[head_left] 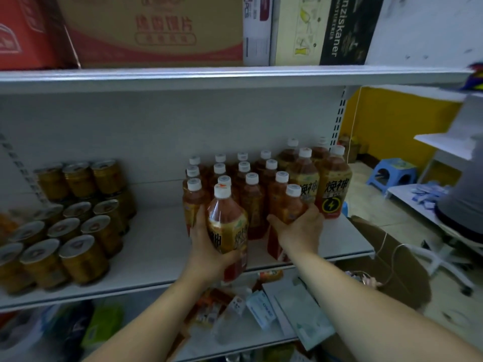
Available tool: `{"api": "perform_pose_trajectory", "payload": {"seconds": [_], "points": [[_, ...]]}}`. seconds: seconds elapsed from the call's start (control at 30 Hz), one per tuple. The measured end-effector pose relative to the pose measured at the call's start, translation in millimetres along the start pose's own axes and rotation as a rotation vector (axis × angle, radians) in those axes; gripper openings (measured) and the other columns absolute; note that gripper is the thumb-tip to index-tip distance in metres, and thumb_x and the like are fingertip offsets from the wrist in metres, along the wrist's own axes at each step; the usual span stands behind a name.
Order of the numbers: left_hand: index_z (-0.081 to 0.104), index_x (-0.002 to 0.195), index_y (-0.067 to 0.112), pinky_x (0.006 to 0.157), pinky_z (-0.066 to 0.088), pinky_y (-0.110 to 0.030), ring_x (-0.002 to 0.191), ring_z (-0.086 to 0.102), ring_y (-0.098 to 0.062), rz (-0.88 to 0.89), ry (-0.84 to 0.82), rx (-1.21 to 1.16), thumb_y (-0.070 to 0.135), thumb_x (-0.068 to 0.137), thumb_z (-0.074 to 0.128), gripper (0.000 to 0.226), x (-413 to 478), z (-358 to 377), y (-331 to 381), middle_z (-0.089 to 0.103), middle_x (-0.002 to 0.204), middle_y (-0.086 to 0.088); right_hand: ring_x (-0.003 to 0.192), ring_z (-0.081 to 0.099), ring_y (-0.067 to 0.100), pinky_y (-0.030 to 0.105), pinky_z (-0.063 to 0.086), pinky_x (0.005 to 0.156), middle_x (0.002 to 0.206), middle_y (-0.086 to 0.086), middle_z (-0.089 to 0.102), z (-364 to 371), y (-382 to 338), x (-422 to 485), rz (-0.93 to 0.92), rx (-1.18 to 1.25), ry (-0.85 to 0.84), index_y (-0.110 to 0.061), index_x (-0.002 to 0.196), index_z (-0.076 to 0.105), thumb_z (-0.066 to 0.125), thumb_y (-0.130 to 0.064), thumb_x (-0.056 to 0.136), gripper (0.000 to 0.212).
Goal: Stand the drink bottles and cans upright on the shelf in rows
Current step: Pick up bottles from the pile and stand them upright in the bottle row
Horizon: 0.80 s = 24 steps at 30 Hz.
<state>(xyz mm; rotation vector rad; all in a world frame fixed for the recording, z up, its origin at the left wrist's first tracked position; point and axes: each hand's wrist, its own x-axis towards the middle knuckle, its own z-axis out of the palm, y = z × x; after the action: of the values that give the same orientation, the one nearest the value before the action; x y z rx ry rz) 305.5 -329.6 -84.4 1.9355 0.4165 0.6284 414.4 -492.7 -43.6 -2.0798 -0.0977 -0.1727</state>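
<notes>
The cans (65, 231) at the left are blurred, the nearest ones cut off by the edge. The rear bottles (244, 167) show only caps. The packets (261, 307) underneath are smeared, perhaps boxed goods.

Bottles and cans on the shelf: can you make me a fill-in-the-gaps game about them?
1. The left hand and the right hand each hold one ____.
2. The caps on the bottles are ____ in colour.
3. The cans stand to the ____ of the bottles on the shelf.

Missing words: bottle; white; left.
</notes>
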Motion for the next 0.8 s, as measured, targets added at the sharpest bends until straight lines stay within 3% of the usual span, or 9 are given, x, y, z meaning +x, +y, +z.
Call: {"api": "perform_pose_trajectory", "payload": {"seconds": [0.3,0.4,0.47,0.57,0.63,0.7,0.8], "points": [[0.003,0.142,0.056,0.105,0.041,-0.05,0.135,0.039,-0.015,0.036,0.016,-0.003,0.043,0.045,0.09,0.131,-6.1,-4.1,9.2,0.038,0.145,0.008,0.129,0.035,0.032,0.036,0.036,0.101,0.139,0.015,0.034,-14.4,5.4,-3.2,-0.023,-0.056,-0.152,-0.014,0.144,0.024,0.082,-0.04,0.071,0.097],[0.005,0.141,0.058,0.104,0.043,-0.047,0.132,0.043,-0.012,0.029,0.033,-0.025,0.041,0.047,0.09,0.128,-14.1,-0.4,21.4,0.042,0.143,0.01,0.121,0.041,0.02,0.026,0.034,0.093,0.128,0.005,0.044,-34.5,4.0,-16.2,-0.197,-0.013,-0.094,-0.018,0.134,0.041,0.076,-0.039,0.077,0.07],[0.002,0.14,0.058,0.105,0.042,-0.04,0.129,0.044,-0.007,0.037,0.037,-0.036,0.04,0.048,0.09,0.128,-20.6,4.3,33.4,0.043,0.143,0.013,0.116,0.05,0.014,0.027,0.041,0.093,0.122,-0.004,0.05,-43.4,-5.3,-27.7,-0.262,0.092,-0.205,-0.024,0.126,0.051,0.074,-0.046,0.077,0.058],[-0.004,0.144,0.05,0.095,0.042,-0.024,0.12,0.044,-0.001,0.07,-0.011,-0.028,0.036,0.054,0.09,0.131,-30.5,19.6,55.9,0.044,0.133,0.019,0.121,0.052,0.014,0.039,0.046,0.1,0.131,-0.005,0.054,-50.8,-25.6,-32.5,-0.264,0.118,-0.42,-0.027,0.134,0.049,0.068,-0.071,0.062,0.087],[0.013,0.145,0.043,0.095,0.045,-0.026,0.118,0.047,0.0,0.083,-0.012,-0.007,0.04,0.051,0.09,0.121,-32.3,33.1,69.9,0.047,0.129,0.023,0.12,0.052,0.015,0.036,0.046,0.099,0.13,-0.005,0.053,-55.6,-35.8,-29.5,-0.283,0.099,-0.471,-0.029,0.135,0.045,0.074,-0.064,0.065,0.083],[0.036,0.132,0.042,0.093,0.051,-0.031,0.113,0.056,-0.001,0.11,-0.003,0.017,0.048,0.047,0.089,0.101,-32.4,48.8,80.3,0.058,0.122,0.02,0.113,0.052,0.012,0.029,0.045,0.093,0.124,-0.007,0.052,-64.5,-38.3,-26.8,-0.286,0.086,-0.444,-0.03,0.136,0.042,0.081,-0.05,0.067,0.082],[0.04,0.13,0.041,0.093,0.052,-0.035,0.112,0.057,-0.003,0.137,-0.027,0.071,0.06,0.047,0.085,0.097,-32.6,70.5,94.4,0.058,0.12,0.017,0.094,0.053,0.005,0.015,0.041,0.074,0.102,-0.015,0.053,-83.8,-31.9,-18.1,-0.277,0.151,-0.36,-0.033,0.116,0.046,0.087,-0.03,0.067,0.064]]}}
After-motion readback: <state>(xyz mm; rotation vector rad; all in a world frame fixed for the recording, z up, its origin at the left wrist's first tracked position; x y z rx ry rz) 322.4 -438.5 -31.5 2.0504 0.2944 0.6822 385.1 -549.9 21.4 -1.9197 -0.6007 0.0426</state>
